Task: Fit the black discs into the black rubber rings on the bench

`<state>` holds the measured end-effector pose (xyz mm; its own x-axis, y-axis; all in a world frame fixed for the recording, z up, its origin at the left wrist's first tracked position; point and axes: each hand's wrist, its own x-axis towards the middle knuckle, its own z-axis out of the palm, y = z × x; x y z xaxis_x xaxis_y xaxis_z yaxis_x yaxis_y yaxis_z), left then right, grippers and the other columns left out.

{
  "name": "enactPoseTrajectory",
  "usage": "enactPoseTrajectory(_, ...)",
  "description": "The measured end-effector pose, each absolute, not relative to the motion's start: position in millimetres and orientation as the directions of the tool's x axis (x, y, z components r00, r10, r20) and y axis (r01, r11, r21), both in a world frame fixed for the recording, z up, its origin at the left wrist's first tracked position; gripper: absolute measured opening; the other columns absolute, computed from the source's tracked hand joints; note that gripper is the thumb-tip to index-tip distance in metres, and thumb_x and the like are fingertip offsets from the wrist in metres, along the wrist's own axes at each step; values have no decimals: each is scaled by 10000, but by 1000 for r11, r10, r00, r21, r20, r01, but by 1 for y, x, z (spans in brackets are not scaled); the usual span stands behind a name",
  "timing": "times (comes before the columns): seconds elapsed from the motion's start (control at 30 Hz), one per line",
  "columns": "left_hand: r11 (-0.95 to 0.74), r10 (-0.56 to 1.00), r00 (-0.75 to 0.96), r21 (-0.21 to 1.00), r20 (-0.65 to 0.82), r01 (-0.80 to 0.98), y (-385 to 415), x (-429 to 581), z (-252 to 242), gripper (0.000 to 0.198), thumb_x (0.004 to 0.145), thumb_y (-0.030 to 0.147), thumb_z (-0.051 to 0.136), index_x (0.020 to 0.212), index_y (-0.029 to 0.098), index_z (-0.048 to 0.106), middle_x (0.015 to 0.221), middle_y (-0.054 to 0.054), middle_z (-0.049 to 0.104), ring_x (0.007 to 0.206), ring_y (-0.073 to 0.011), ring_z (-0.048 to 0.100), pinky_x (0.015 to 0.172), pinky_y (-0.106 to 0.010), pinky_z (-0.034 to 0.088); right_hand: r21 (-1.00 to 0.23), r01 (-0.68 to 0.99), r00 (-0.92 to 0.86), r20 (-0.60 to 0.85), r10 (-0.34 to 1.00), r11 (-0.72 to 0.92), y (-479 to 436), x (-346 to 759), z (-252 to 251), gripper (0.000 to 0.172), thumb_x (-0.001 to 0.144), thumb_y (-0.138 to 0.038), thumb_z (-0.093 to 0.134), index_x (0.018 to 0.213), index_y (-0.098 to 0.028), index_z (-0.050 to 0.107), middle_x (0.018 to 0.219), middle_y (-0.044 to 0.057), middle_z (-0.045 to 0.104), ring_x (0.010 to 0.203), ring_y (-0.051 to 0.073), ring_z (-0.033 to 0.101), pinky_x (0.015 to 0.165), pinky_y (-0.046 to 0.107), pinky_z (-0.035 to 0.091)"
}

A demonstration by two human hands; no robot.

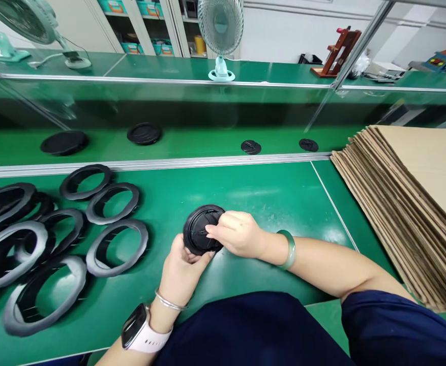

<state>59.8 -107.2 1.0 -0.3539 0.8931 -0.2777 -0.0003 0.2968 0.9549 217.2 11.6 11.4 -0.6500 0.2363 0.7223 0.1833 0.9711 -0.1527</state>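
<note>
My left hand (pixel 182 269) grips a black round plastic cap (pixel 197 223) by its lower edge, tilted up above the green table. The cap has stepped rings and a raised part at its middle. Closed in a pinch, my right hand (pixel 240 234) presses thumb and fingers on that central part and covers the cap's right side. Left of my hands lie several black flanged rings, the nearest a ring (pixel 143 239) standing apart from the cap.
A tall stack of flat cardboard (pixel 417 213) stands at the right. Behind a metal rail (pixel 207 162) rest two large black discs (pixel 64 143) and two small black discs (pixel 250 147). A clear panel rises there, with a fan (pixel 220 30) beyond it.
</note>
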Motion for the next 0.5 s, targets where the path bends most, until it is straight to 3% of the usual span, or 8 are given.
enactPoseTrajectory(0.17,305,890,-355,952,-286,-2,-106,61,5,604,622,322,866,1086,229,490,948,-21,744,852,-233,749,760,-336,626,-50,129,-689,714,125,990,14,219,9,100,978,-153,559,1034,-145,642,695,14,558,652,157,503,599,291,441)
enactPoseTrajectory(0.5,289,901,-335,957,-275,-9,-108,61,4,552,640,329,862,1038,226,494,935,-25,740,866,-229,746,778,-335,620,-77,197,-720,665,197,977,11,214,8,142,1005,-206,530,978,-167,664,696,15,539,638,147,484,583,278,416)
